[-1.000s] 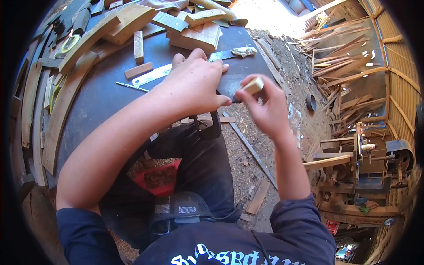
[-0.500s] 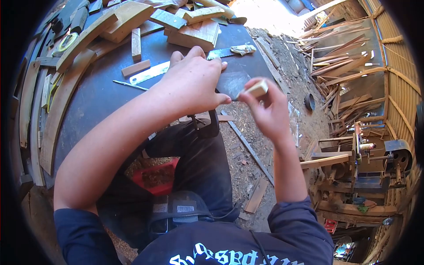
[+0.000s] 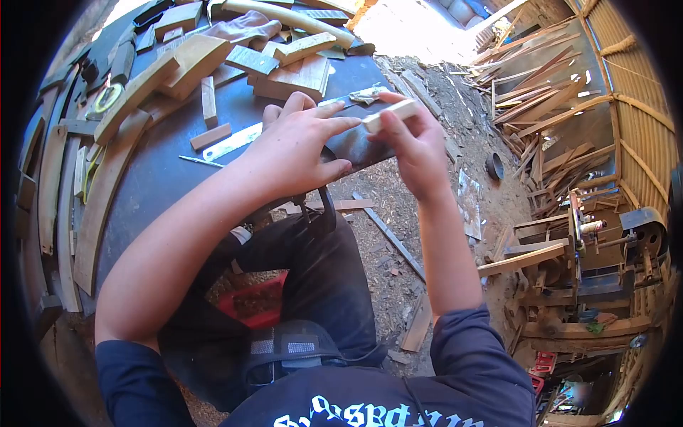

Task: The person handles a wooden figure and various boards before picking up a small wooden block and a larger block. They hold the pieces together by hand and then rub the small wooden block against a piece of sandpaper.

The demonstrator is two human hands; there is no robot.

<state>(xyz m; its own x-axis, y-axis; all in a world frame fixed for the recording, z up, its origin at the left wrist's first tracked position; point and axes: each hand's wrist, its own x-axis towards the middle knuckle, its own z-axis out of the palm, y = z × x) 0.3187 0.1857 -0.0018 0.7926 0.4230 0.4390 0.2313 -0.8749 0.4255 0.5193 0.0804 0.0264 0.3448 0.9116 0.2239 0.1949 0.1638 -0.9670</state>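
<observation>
My right hand (image 3: 418,146) is closed around a small pale wooden block (image 3: 391,115), held over the table corner. My left hand (image 3: 302,142) lies over the table edge, fingers spread, its index fingertip close to the block's near end. What lies under the left palm is hidden. Below that hand, a dark C-clamp (image 3: 324,213) hangs at the table edge. Behind the left hand is a long silvery metal strip (image 3: 233,141), its far end wrapped in something whitish. A thin pen-like rod (image 3: 200,161) and a small brown wood piece (image 3: 211,135) lie beside it.
Wood blocks (image 3: 292,77) and curved boards (image 3: 114,188) crowd the dark table's (image 3: 153,185) back and left. A yellow tape roll (image 3: 109,98) sits among them. A red container (image 3: 252,302) stands below my legs. Scrap wood (image 3: 544,99) and a machine (image 3: 597,249) are at the right.
My right hand has moved up with the block, bringing it over the table corner beside my left hand. My left hand's fingers are spread more. The camera view has shifted slightly.
</observation>
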